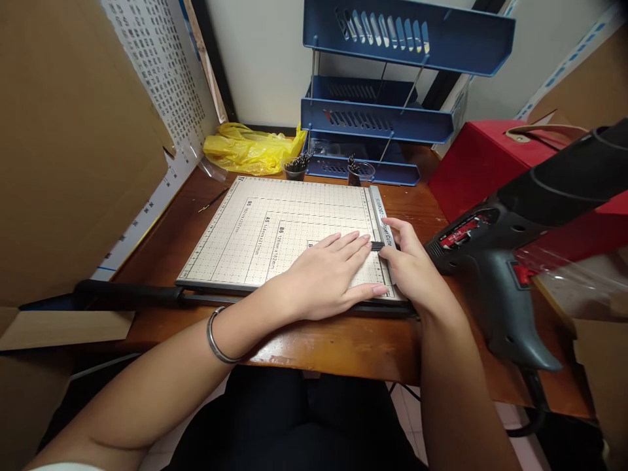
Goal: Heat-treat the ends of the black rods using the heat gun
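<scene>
A cream gridded paper cutter point(230, 229) lies on the wooden table in front of me. My left hand point(328, 275) rests flat on its board, fingers stretched towards the raised guide bar at the right edge. Short thin black strips point(377, 246) stick out side by side just past my left fingertips; most of their length is hidden. At the guide bar, my right hand point(407, 255) has its thumb against the ends of the strips. Its index finger is bent apart from the thumb and touches the bar; the other fingers are hidden.
The cutter's black handle point(132, 293) reaches out to the left. Behind stand two clear cups of black pieces point(296, 171), a yellow plastic bag point(250, 150) and a blue tiered tray point(377, 118). A heat gun point(505, 288) and a red box point(490, 147) are at right.
</scene>
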`<state>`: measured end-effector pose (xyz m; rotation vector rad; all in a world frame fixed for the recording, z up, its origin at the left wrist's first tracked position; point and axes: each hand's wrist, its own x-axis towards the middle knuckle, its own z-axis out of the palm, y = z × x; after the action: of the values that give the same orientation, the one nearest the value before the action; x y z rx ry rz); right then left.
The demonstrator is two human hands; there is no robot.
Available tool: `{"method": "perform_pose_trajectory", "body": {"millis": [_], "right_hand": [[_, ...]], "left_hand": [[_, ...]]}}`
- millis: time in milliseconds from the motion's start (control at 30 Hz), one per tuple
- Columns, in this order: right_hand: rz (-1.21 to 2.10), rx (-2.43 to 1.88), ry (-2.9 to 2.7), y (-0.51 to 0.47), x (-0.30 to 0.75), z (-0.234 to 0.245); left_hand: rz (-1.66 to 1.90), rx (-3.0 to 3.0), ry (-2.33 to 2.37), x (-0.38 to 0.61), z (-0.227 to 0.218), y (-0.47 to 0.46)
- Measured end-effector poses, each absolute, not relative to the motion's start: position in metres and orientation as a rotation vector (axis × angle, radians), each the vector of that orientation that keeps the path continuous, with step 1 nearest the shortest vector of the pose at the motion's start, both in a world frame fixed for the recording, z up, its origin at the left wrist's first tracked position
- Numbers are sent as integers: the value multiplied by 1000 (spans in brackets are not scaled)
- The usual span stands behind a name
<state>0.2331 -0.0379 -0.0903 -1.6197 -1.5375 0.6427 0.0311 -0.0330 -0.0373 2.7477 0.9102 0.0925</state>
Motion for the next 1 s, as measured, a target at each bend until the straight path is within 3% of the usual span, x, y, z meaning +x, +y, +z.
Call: {"method": "perform_pose_trajectory", "body": {"millis": [1000], "right_hand": [[580,-1802,-1525,-42,212,-67]], "left_hand": [[146,2801,934,32,-44,-35]]}}
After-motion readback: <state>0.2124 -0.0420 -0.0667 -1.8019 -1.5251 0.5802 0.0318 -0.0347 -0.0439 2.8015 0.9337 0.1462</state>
